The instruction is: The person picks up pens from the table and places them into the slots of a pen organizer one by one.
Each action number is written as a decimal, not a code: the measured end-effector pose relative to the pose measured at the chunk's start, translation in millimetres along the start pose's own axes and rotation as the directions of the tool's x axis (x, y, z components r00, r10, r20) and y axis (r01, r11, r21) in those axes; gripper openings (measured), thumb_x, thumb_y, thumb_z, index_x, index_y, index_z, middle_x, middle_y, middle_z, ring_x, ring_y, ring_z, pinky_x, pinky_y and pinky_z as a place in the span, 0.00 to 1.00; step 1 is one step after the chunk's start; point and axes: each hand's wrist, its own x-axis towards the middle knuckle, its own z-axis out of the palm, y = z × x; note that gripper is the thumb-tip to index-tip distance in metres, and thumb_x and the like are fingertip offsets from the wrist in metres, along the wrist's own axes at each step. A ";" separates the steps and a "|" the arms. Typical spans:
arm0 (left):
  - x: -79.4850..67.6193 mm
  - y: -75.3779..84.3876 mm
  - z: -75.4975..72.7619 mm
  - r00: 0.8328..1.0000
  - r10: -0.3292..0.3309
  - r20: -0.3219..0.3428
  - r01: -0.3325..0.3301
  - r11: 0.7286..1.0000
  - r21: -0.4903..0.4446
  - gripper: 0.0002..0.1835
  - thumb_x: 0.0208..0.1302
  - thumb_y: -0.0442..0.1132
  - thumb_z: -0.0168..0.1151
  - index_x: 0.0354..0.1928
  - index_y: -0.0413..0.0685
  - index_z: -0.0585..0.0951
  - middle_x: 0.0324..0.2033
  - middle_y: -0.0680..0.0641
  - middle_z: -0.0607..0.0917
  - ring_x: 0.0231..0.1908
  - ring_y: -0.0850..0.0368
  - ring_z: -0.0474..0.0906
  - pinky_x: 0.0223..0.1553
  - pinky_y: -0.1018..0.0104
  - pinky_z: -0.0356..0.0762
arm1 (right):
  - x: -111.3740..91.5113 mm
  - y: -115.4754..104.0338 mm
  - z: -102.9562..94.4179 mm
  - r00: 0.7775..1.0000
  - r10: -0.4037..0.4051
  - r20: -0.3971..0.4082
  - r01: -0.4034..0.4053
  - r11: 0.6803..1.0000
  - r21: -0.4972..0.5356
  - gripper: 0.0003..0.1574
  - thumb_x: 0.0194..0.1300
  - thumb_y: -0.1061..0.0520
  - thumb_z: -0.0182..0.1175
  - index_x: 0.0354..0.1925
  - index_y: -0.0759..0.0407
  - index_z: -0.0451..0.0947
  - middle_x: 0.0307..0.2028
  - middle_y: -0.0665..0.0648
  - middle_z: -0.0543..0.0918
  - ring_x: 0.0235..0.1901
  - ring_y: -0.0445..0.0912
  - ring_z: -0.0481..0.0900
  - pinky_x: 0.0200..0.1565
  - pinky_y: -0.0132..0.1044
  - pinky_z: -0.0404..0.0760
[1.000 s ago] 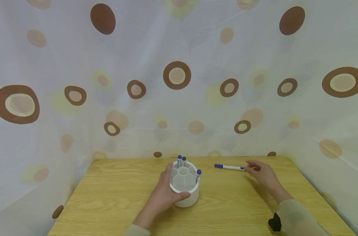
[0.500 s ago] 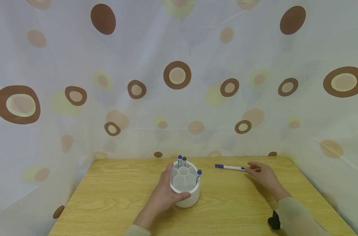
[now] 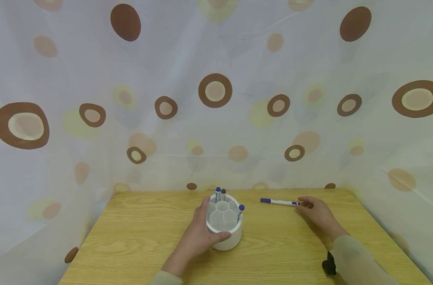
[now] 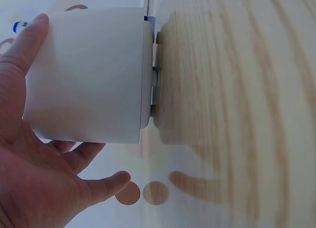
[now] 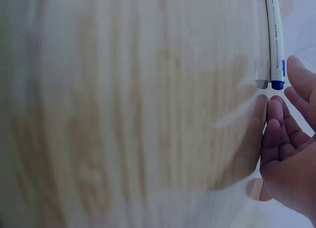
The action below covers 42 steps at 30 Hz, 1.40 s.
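A white round pen holder (image 3: 226, 241) with divided compartments stands upright on the wooden table. Two blue-capped markers (image 3: 241, 209) and a dark-capped marker (image 3: 223, 194) stand in it. My left hand (image 3: 196, 235) holds the holder by its left side, the thumb across its near wall; the left wrist view shows its fingers (image 4: 86, 156) around the white wall. To the right, another blue-and-white marker (image 3: 278, 202) lies on the table. My right hand (image 3: 317, 213) is at that marker's right end, thumb and bent fingers beside the tip; the right wrist view shows no grip on it.
The wooden table (image 3: 138, 237) meets a pale curtain (image 3: 216, 130) with brown and beige spots, which surrounds it at the back and both sides. A small black object (image 3: 329, 264) is at the right sleeve (image 3: 359, 261).
Around the lying marker's right end, the right hand's fingers have shifted slightly, and more of that end shows. The left hand and the pen holder stay in place.
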 end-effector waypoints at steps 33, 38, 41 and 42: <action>-0.6 -1.0 0.0 1.000 0.004 0.003 -0.004 1.000 0.002 0.70 0.54 0.60 0.88 0.89 0.60 0.50 0.78 0.34 0.65 0.67 0.33 0.76 0.66 0.28 0.76 | 8.1 6.0 6.5 1.000 0.010 0.004 -0.010 1.000 -0.013 0.16 0.78 0.59 0.69 0.55 0.70 0.84 0.45 0.61 0.86 0.44 0.54 0.81 0.45 0.48 0.82; -0.9 -1.6 0.2 1.000 0.006 0.002 -0.006 1.000 -0.002 0.71 0.54 0.60 0.88 0.89 0.60 0.50 0.78 0.34 0.66 0.68 0.33 0.76 0.66 0.28 0.76 | 5.8 4.5 5.9 1.000 -0.001 0.003 0.001 1.000 -0.012 0.15 0.78 0.57 0.70 0.53 0.68 0.85 0.46 0.61 0.87 0.45 0.55 0.82 0.47 0.50 0.83; -0.7 -1.4 0.1 1.000 0.005 0.002 -0.005 1.000 -0.004 0.71 0.53 0.60 0.89 0.90 0.60 0.49 0.78 0.34 0.66 0.68 0.33 0.76 0.66 0.28 0.76 | 3.2 2.2 5.3 1.000 -0.001 0.000 0.001 1.000 -0.011 0.16 0.79 0.55 0.69 0.54 0.68 0.85 0.47 0.62 0.87 0.46 0.56 0.82 0.48 0.51 0.83; -0.6 -1.3 0.1 1.000 0.004 0.001 -0.004 1.000 -0.002 0.71 0.53 0.60 0.89 0.90 0.60 0.49 0.78 0.34 0.66 0.67 0.33 0.76 0.66 0.28 0.77 | 2.3 1.1 5.0 1.000 0.003 -0.005 -0.003 1.000 -0.011 0.17 0.80 0.54 0.69 0.54 0.67 0.85 0.47 0.62 0.87 0.47 0.56 0.82 0.49 0.52 0.83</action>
